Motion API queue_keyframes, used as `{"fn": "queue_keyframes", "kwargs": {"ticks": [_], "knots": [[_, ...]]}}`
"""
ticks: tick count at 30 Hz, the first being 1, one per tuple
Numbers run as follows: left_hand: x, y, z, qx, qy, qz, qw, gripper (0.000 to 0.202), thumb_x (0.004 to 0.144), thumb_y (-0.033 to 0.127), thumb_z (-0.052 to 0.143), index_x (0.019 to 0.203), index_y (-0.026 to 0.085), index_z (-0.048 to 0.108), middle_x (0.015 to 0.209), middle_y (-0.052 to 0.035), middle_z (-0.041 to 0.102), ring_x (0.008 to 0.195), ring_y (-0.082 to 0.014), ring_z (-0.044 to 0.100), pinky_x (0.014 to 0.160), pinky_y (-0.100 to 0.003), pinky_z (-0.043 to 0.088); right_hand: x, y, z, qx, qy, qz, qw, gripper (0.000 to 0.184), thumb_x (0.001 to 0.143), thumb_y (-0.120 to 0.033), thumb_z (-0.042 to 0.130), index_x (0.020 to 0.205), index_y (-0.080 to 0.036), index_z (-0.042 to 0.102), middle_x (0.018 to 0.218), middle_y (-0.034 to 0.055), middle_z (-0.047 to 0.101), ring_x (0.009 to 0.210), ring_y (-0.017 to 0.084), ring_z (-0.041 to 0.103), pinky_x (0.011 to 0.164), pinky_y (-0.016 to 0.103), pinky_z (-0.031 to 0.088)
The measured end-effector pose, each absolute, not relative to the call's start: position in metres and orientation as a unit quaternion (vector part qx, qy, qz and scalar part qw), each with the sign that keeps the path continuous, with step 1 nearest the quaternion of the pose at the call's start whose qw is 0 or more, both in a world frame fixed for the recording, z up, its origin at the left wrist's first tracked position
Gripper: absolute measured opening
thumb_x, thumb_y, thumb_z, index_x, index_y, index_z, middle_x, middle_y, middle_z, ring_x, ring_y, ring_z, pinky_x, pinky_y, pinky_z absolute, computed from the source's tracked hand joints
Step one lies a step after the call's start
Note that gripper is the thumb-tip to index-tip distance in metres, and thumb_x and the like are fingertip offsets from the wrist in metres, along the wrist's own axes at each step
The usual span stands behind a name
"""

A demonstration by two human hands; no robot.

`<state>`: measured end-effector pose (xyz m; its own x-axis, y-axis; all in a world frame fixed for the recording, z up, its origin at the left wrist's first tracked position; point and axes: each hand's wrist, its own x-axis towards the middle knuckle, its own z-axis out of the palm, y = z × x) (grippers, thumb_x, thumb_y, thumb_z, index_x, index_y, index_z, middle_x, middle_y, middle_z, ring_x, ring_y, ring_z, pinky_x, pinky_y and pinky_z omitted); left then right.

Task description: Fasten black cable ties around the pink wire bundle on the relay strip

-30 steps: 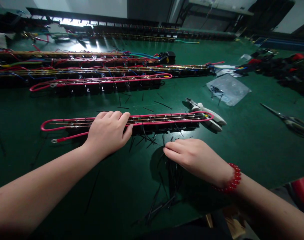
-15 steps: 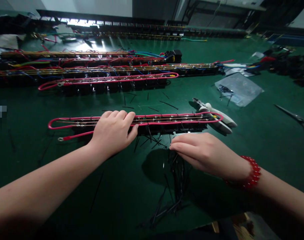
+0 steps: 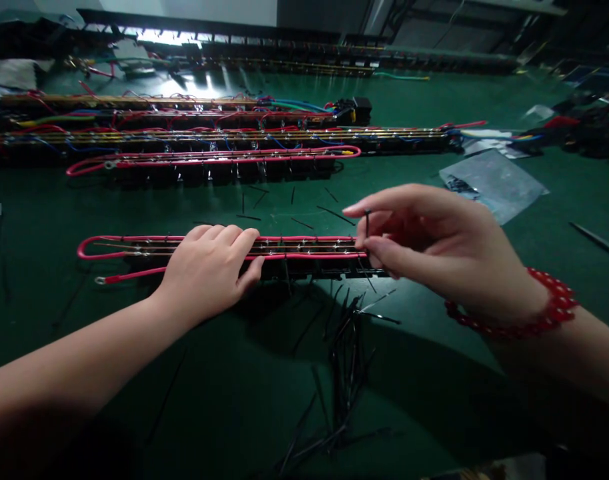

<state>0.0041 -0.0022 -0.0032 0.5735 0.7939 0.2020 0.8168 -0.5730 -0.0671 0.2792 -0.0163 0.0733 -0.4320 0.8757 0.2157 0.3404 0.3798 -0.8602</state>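
A long black strip [image 3: 314, 268] with metal bars lies across the table, a looped red cable [image 3: 119, 255] running along its top. My left hand [image 3: 209, 263] is closed over its middle, fingers on the far side and thumb on the near side. Over the strip's right end, my right hand [image 3: 429, 233] pinches a thin black cable tie [image 3: 367, 223] between thumb and fingers. The red cable's free end carries a ring terminal [image 3: 100, 281]. Several loose cable ties [image 3: 347, 360] are heaped in front of the strip.
Behind lies a similar strip with red cable [image 3: 209, 157], and farther back wired strips [image 3: 184, 137]. A clear plastic bag [image 3: 504, 183] is at the right, with a pointed metal tool [image 3: 597, 239] beyond it. Scattered black ties [image 3: 301, 223] lie on the green table [image 3: 234, 420].
My right hand has moved up from the heap of ties to the strip's right end, now with a tie in it, covering the cutting pliers. My left hand keeps its hold.
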Motion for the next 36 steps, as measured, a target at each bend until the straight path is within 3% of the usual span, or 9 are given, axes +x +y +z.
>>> {"fn": "queue_keyframes", "kwargs": {"ticks": [6,9,15,24,27,36], "knots": [[0.004,-0.003,-0.002,-0.878,-0.469,-0.075,0.067,0.037,0.098,0.039,0.038,0.113,0.015,0.063,0.104,-0.0115,0.072,0.096,-0.0319,0.069,0.086,-0.047,0.051,0.271,0.021,0.059,-0.388,-0.665,0.508,0.386,0.029,0.080,-0.007,0.066,0.104,-0.023,0.064,0.069,-0.0083,0.051,0.046,0.005,0.047,0.041,0.019,0.041],[0.005,-0.001,-0.002,-0.878,-0.468,-0.077,0.062,0.037,0.098,0.040,0.039,0.113,0.016,0.063,0.104,-0.0109,0.072,0.096,-0.0313,0.068,0.085,-0.047,0.051,0.271,0.025,0.045,-0.379,-0.646,0.540,0.384,0.021,0.080,-0.007,0.061,0.096,-0.020,0.064,0.066,-0.0081,0.051,0.044,0.003,0.045,0.039,0.017,0.037],[0.005,0.001,-0.003,-0.882,-0.462,-0.075,0.055,0.035,0.097,0.039,0.042,0.115,0.016,0.062,0.104,-0.0094,0.071,0.095,-0.0299,0.067,0.085,-0.046,0.051,0.272,0.025,0.023,-0.396,-0.604,0.595,0.353,0.043,0.077,-0.007,0.060,0.117,-0.023,0.056,0.077,-0.0078,0.058,0.047,0.003,0.048,0.039,0.015,0.041],[0.003,0.000,-0.003,-0.883,-0.459,-0.078,0.059,0.036,0.098,0.039,0.041,0.115,0.017,0.063,0.106,-0.0108,0.072,0.096,-0.0306,0.067,0.085,-0.047,0.052,0.271,0.026,0.021,-0.406,-0.560,0.619,0.372,0.018,0.087,-0.017,0.063,0.104,-0.021,0.059,0.076,-0.0065,0.060,0.047,0.002,0.047,0.036,0.012,0.036],[0.003,0.001,-0.003,-0.883,-0.459,-0.079,0.061,0.036,0.097,0.039,0.041,0.115,0.016,0.063,0.107,-0.0117,0.072,0.096,-0.0313,0.067,0.084,-0.047,0.052,0.271,0.027,0.019,-0.399,-0.540,0.629,0.391,0.011,0.089,-0.021,0.066,0.098,-0.020,0.060,0.079,-0.0041,0.063,0.052,0.003,0.053,0.036,0.012,0.037],[0.004,0.000,-0.002,-0.882,-0.461,-0.078,0.067,0.038,0.097,0.040,0.040,0.116,0.016,0.063,0.104,-0.0112,0.072,0.093,-0.0314,0.067,0.084,-0.048,0.052,0.270,0.030,0.020,-0.381,-0.522,0.649,0.401,0.020,0.082,-0.025,0.079,0.089,-0.016,0.063,0.080,-0.0007,0.071,0.055,0.006,0.062,0.038,0.013,0.044]]}}
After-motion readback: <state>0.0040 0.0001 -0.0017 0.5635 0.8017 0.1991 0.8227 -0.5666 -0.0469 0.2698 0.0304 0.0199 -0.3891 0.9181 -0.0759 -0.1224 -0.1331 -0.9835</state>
